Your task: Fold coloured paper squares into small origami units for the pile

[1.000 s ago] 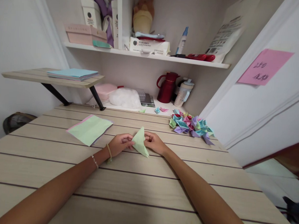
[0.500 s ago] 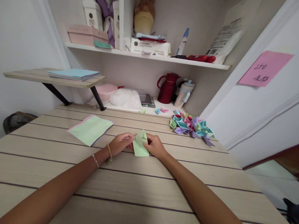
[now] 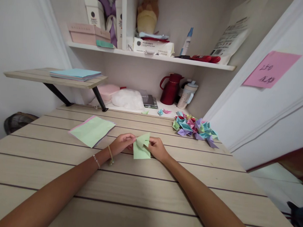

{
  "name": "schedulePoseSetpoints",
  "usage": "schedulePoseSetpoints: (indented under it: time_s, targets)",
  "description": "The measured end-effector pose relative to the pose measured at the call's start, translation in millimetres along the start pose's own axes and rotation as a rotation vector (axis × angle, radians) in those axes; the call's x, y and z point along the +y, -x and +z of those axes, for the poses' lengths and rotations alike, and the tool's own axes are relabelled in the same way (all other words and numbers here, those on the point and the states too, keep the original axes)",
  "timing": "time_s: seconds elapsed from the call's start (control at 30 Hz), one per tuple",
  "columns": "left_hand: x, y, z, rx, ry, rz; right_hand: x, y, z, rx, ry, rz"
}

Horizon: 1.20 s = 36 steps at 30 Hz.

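Note:
A light green sheet of folded paper [image 3: 142, 152] is held up between my two hands over the desk. Its upper part shows creases and a raised flap. My left hand [image 3: 123, 144] pinches its upper left edge, with the thumb and forefinger meeting there. On the other side my right hand [image 3: 158, 149] grips the right edge, its fingers partly hidden behind the paper. Left of my hands lies a stack of paper [image 3: 92, 131] with a light green sheet on top and pink showing beneath.
Folded paper boats [image 3: 194, 126] in several colours are heaped at the right back. A raised wooden shelf [image 3: 31, 75] carries blue-topped paper [image 3: 75, 73] at the left. Behind the desk [image 3: 128, 198] stand a dark red jug [image 3: 171, 89], a pale bottle [image 3: 187, 95] and a white fluffy bundle [image 3: 128, 99].
The green paper has opened out and turned: its upper flap now spreads to a point at the top right, and more of its lower square shows. Both hands stay nearly in place.

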<state>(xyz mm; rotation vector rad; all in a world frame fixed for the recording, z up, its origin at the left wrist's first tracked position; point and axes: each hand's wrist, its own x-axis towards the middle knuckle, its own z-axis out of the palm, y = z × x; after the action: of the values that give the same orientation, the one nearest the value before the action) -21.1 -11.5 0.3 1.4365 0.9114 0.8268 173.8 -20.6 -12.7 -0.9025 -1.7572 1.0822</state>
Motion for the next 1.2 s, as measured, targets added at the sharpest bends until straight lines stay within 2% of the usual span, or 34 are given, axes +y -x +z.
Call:
schedulePoseSetpoints:
  time_s: [0.1, 0.17, 0.27, 0.37, 0.5, 0.6, 0.83, 0.97, 1.1, 1.2]
  targets:
    - [-2, 0, 0.4, -0.012, 0.000, 0.000, -1, 1, 1, 0.001, 0.086, -0.024]
    - [-3, 1, 1.5, -0.038, -0.009, 0.008, -4, 2, 4, 0.045, 0.197, -0.018]
    - [-4, 2, 3.1, -0.087, 0.002, 0.022, -7, 3, 8, 0.145, 0.280, 0.062]
    - [-4, 2, 3.5, -0.087, -0.002, 0.014, -8, 3, 11, 0.188, 0.297, 0.103]
    - [-4, 0, 2.2, -0.048, -0.002, 0.008, -8, 3, 12, 0.208, 0.333, 0.016]
    - [-3, -1, 0.8, -0.024, 0.027, 0.015, -9, 3, 11, 0.197, 0.297, -0.029]
    - [-3, -1, -1.1, -0.008, 0.094, 0.010, -2, -2, 6, 0.312, 0.027, 0.086]
    - [-6, 0, -0.8, -0.008, 0.050, 0.017, -2, -2, 5, 0.177, -0.107, 0.043]
    - [-6, 1, -1.0, -0.035, 0.117, 0.072, -4, -2, 2, 0.035, -0.129, -0.096]
    - [-3, 1, -0.9, -0.028, 0.139, 0.092, -3, -3, 1, -0.035, -0.159, -0.127]
